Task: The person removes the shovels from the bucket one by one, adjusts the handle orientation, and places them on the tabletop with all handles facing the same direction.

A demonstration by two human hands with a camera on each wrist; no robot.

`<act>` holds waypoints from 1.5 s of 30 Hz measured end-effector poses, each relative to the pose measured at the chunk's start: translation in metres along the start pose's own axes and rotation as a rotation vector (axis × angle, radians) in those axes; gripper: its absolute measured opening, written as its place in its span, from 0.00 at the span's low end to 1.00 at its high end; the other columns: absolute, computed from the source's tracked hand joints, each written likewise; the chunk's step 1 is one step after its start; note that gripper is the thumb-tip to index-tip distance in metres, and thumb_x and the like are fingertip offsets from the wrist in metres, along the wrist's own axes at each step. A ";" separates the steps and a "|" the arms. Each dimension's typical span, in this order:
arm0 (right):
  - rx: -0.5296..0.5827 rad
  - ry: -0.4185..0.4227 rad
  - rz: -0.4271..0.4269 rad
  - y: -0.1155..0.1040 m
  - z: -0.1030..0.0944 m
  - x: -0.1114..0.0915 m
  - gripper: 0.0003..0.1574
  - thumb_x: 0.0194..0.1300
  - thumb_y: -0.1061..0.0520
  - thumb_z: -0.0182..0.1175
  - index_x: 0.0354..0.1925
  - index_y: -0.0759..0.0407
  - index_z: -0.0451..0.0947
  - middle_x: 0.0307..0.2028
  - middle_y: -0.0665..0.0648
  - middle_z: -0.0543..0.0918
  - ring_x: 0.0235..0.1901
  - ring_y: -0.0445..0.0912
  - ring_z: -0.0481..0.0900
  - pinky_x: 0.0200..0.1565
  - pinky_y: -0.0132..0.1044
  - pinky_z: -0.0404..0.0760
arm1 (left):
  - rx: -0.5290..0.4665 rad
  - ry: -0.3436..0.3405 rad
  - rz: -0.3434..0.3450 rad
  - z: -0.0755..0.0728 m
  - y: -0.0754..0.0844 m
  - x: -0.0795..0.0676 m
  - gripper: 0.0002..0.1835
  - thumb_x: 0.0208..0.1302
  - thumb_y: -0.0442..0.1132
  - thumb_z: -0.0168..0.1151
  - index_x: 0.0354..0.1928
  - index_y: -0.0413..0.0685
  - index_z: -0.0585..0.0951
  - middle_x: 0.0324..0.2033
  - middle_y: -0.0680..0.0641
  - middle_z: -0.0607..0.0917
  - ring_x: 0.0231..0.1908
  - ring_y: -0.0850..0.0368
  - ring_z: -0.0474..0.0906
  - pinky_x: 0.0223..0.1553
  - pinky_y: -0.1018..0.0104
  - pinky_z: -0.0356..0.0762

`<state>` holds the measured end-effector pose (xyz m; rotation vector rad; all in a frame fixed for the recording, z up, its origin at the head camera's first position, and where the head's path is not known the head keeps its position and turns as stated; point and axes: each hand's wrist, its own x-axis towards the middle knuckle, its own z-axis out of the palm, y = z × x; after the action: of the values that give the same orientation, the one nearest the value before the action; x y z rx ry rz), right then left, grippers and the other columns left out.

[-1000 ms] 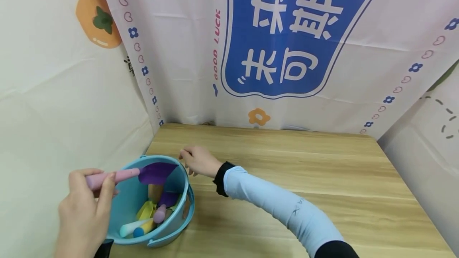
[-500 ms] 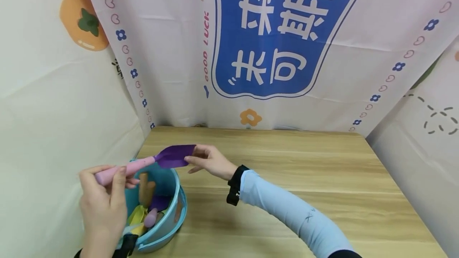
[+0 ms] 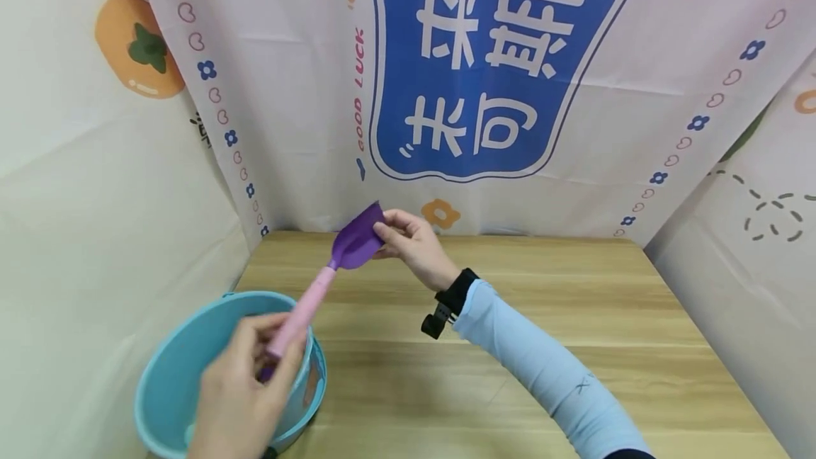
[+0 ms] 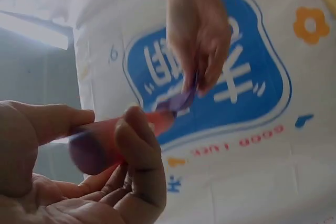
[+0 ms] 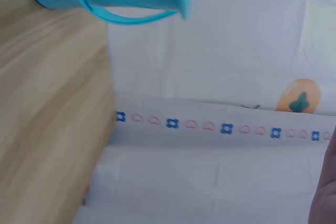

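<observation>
A toy shovel with a pink handle and a purple blade hangs tilted over the table, clear of the bucket's right rim. My left hand grips the lower end of its handle. At the far end, my right hand pinches the blade's tip between thumb and fingers. From the left wrist, the handle's purple end faces the camera, with the right hand beyond at the blade. Only an edge of the right hand shows in its own wrist view; the shovel is outside that view.
A light blue bucket stands at the table's left; my left hand and forearm cover much of its inside. Its handle hangs down the side. The wood-grain table ends at a printed cloth behind, with pale cloth on both sides.
The shovel has moved from above the bucket to the right and away from me, its blade swinging upward. My right hand, earlier empty beside the bucket rim, has taken hold of the blade.
</observation>
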<state>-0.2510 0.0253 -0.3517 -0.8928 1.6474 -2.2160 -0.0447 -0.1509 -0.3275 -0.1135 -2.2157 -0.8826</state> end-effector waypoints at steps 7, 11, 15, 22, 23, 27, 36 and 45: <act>-0.086 0.110 0.041 -0.014 -0.005 -0.002 0.17 0.61 0.56 0.62 0.47 0.65 0.76 0.36 0.63 0.81 0.32 0.50 0.83 0.39 0.47 0.82 | 0.002 -0.004 0.118 0.038 0.007 -0.029 0.23 0.39 0.31 0.75 0.40 0.35 0.78 0.25 0.49 0.81 0.21 0.68 0.73 0.21 0.84 0.70; -0.126 0.203 0.096 -0.013 -0.008 -0.002 0.18 0.57 0.54 0.66 0.42 0.63 0.78 0.33 0.64 0.82 0.30 0.52 0.83 0.37 0.47 0.82 | -0.054 0.007 0.112 0.060 0.002 -0.038 0.25 0.41 0.32 0.74 0.45 0.32 0.78 0.28 0.47 0.82 0.22 0.66 0.74 0.22 0.83 0.71; -0.204 0.268 0.148 -0.011 -0.016 0.001 0.18 0.55 0.52 0.68 0.38 0.65 0.79 0.32 0.63 0.82 0.29 0.52 0.83 0.36 0.46 0.82 | -0.080 0.030 0.104 0.083 -0.009 -0.043 0.26 0.47 0.33 0.71 0.50 0.33 0.78 0.37 0.42 0.82 0.31 0.56 0.79 0.30 0.79 0.77; -0.316 0.332 0.275 0.033 -0.030 0.008 0.16 0.57 0.56 0.66 0.38 0.67 0.80 0.32 0.63 0.83 0.28 0.50 0.84 0.33 0.40 0.83 | -0.033 -0.056 0.044 0.117 -0.034 -0.052 0.30 0.40 0.29 0.75 0.49 0.28 0.77 0.40 0.37 0.80 0.37 0.46 0.80 0.34 0.64 0.81; -0.330 0.335 0.302 0.043 -0.032 0.008 0.15 0.57 0.57 0.66 0.39 0.68 0.80 0.32 0.63 0.83 0.28 0.50 0.84 0.33 0.40 0.83 | -0.035 -0.097 0.005 0.120 -0.038 -0.054 0.30 0.40 0.28 0.75 0.49 0.28 0.77 0.41 0.36 0.79 0.37 0.46 0.80 0.33 0.64 0.81; -0.389 0.341 0.419 0.079 -0.040 0.006 0.14 0.59 0.59 0.63 0.41 0.69 0.80 0.33 0.64 0.83 0.28 0.49 0.84 0.35 0.41 0.83 | -0.057 -0.256 -0.154 0.134 -0.054 -0.064 0.29 0.41 0.26 0.73 0.50 0.27 0.76 0.42 0.36 0.78 0.36 0.46 0.79 0.32 0.65 0.81; -0.633 0.380 0.483 0.136 -0.059 0.003 0.11 0.57 0.61 0.66 0.35 0.70 0.82 0.29 0.62 0.84 0.33 0.58 0.83 0.35 0.44 0.82 | -0.031 -0.490 -0.319 0.169 -0.085 -0.072 0.28 0.47 0.25 0.68 0.53 0.28 0.74 0.36 0.39 0.76 0.34 0.50 0.77 0.33 0.63 0.80; -0.722 0.433 0.506 0.173 -0.064 0.015 0.09 0.55 0.60 0.67 0.32 0.66 0.82 0.26 0.57 0.83 0.22 0.43 0.79 0.25 0.32 0.79 | 0.091 -0.546 -0.388 0.195 -0.101 -0.069 0.29 0.53 0.26 0.64 0.59 0.35 0.71 0.32 0.41 0.76 0.30 0.52 0.76 0.30 0.60 0.79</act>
<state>-0.3293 0.0089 -0.5180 -0.0496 2.5899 -1.5301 -0.1457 -0.0933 -0.5267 0.1424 -2.8465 -1.0453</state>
